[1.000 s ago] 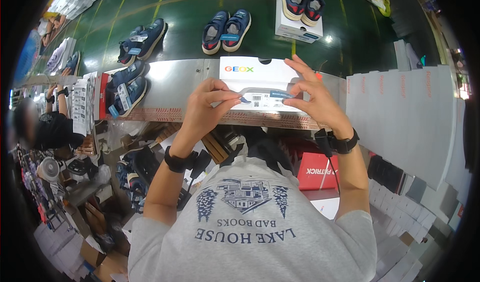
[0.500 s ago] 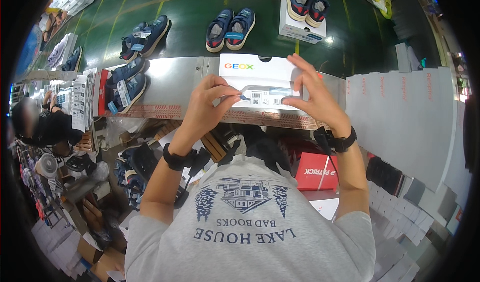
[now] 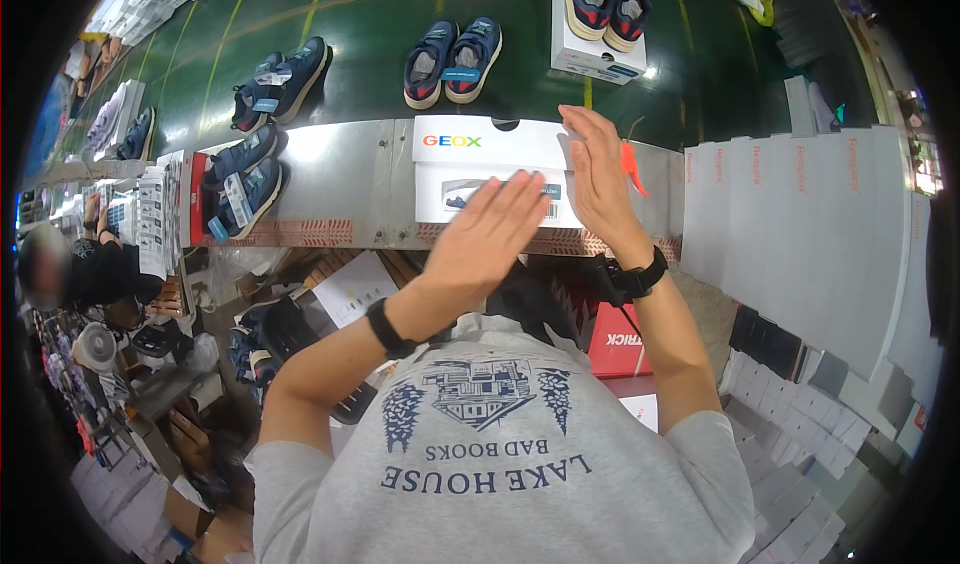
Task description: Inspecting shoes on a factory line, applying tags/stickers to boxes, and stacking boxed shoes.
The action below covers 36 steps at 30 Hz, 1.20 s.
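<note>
A white shoebox (image 3: pixel 520 151) with a multicoloured word on its lid stands on the metal ledge straight ahead of me. A picture label (image 3: pixel 458 195) is on its near side, partly covered by my left hand (image 3: pixel 483 236). That hand lies flat across the label, fingers together and stretched out toward the right. At the box's right end is my right hand (image 3: pixel 603 186), with its fingers straight and pointing away from me; its palm seems to rest along that end. Neither hand grips anything.
Navy shoe pairs stand on the green conveyor (image 3: pixel 370 64), one pair (image 3: pixel 603 9) on another white box. More navy shoes (image 3: pixel 245 189) sit at left by stacked papers. A red object (image 3: pixel 631 168) lies right of the box. Large grey boxes (image 3: pixel 800 234) fill the right; a person (image 3: pixel 100 264) is far left.
My left hand has gone from pinching at the label's left edge to lying flat over the label. My right fingers have straightened along the box's end. A red object now shows beside the box.
</note>
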{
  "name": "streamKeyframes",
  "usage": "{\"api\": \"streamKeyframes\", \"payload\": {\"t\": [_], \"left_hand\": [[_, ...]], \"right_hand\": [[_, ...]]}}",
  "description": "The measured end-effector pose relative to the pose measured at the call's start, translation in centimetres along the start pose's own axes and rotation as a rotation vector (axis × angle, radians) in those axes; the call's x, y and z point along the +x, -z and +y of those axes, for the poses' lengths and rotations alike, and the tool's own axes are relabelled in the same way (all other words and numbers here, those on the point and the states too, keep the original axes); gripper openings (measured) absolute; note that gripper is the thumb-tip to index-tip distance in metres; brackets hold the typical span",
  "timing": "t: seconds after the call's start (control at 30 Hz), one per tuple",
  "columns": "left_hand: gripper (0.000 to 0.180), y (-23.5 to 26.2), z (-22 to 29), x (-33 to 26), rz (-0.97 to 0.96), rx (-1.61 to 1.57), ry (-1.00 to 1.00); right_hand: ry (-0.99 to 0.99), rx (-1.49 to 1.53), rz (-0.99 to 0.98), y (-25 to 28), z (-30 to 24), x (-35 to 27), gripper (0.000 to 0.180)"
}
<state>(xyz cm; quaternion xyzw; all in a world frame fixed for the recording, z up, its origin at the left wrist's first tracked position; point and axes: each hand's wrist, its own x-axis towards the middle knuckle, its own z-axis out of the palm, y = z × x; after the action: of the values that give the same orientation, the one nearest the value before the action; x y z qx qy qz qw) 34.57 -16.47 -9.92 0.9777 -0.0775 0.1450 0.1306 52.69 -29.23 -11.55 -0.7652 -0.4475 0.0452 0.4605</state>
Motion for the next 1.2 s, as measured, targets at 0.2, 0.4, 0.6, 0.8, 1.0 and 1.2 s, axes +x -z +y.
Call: {"api": "streamKeyframes", "payload": {"t": [0.2,0.4,0.6,0.8,1.0,1.2], "left_hand": [[0.058,1.9,-3.0,-5.0,-0.038,0.099,0.169],[0.069,1.5,-2.6,-5.1,-0.019,0.043,0.273],[0.071,2.4,-2.7,-5.4,-0.060,-0.094,0.316],[0.062,3.0,-2.3,-5.3,0.015,-0.153,0.400],[0.050,3.8,-2.9,-3.1,0.152,-0.164,0.328],[0.040,4.8,-4.2,1.2,0.396,-0.562,0.565]], "right_hand": [[0.026,-0.264,-0.035,0.1,-0.3,0.2,0.046],[-0.111,0.132,-0.455,2.9,-1.2,2.3,0.065],[-0.496,0.534,-0.709,3.1,8.7,10.3,0.043],[-0.811,0.408,-0.620,-11.7,18.5,14.3,0.037],[-0.933,0.467,-0.446,-14.9,23.0,15.2,0.024],[-0.514,0.557,-0.437,-3.9,8.8,15.5,0.023]]}}
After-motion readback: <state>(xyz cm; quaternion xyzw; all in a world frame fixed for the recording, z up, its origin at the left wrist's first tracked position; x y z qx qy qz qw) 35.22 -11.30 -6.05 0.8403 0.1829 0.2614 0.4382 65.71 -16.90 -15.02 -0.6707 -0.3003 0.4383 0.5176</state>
